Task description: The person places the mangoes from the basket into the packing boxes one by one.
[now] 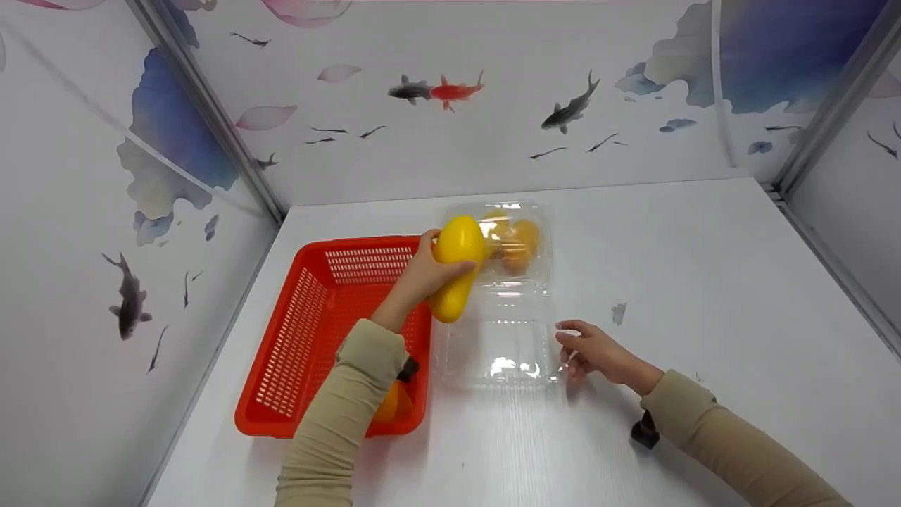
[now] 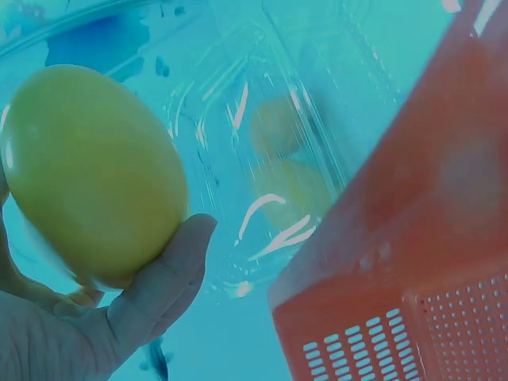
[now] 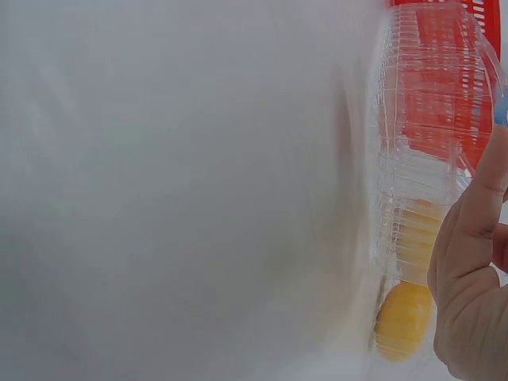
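My left hand (image 1: 426, 271) grips a smooth yellow pear-shaped fruit (image 1: 459, 243), thumb across its near side. It is held above the gap between the red basket and a clear plastic clamshell box (image 1: 496, 352), whose halves lie unfolded. Inside the far half sit yellow-orange fruits (image 1: 521, 243), blurred by the plastic; the left wrist view shows two round shapes there. Beside the right edge of the near half hovers my right hand (image 1: 595, 352), fingers loosely bent and holding nothing visible. Whether its fingertips touch the plastic is hard to tell.
A red slotted basket (image 1: 274, 338) stands to the left of the box. Orange fruit (image 1: 395, 403) lies in its front right corner, partly behind the left sleeve. Printed walls (image 1: 493, 155) with fish close off the back and sides of the white table (image 1: 676, 282).
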`<state>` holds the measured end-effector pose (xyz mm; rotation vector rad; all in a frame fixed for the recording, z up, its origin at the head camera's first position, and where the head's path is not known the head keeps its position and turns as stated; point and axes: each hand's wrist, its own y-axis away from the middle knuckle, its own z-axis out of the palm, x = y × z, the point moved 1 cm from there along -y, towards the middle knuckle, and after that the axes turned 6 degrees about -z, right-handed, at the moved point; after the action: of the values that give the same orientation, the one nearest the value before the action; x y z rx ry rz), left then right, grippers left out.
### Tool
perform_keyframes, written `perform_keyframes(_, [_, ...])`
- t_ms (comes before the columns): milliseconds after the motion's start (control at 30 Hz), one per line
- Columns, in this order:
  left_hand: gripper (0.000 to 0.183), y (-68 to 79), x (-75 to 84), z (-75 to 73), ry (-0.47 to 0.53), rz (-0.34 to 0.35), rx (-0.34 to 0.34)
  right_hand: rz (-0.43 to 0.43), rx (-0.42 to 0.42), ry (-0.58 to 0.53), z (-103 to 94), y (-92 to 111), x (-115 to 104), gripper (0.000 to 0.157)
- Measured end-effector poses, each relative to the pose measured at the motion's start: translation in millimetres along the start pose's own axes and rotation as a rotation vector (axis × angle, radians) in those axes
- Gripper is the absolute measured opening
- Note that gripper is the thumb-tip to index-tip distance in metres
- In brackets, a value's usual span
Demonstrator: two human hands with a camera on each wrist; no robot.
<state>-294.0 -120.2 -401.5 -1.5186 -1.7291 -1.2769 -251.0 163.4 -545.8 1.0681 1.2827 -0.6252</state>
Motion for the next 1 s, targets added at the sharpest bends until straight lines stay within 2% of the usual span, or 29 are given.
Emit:
perform_keyframes(333, [0.09,4.1,-4.3,50.6,-0.075,0.019,-0.071,-0.009,-0.013,0.005,-1.0,1,-2,0.055])
perform_keyframes(467, [0.085,2.8,-9.9,66.7,-0.109,0.04,-0.108,-0.01,-0.025,0.007,-1.4,1,-2,0.057])
perform_keyframes(567, [0.088,1.7,-13.8,76.5,-0.131,0.039,-0.134,0.012,-0.015,0.013,-1.1,1,-2,0.056])
perform_keyframes(767, [0.094,1.4,-19.8,95.7,-0.248,-0.036,-0.143,0.043,-0.012,0.015,-1.3,1,-3,0.055])
perform_keyframes(1000, [0.092,2.5,-25.9,115.8,-0.433,-0.077,-0.098,-0.004,-0.05,0.009,-3.4,3,-6,0.055])
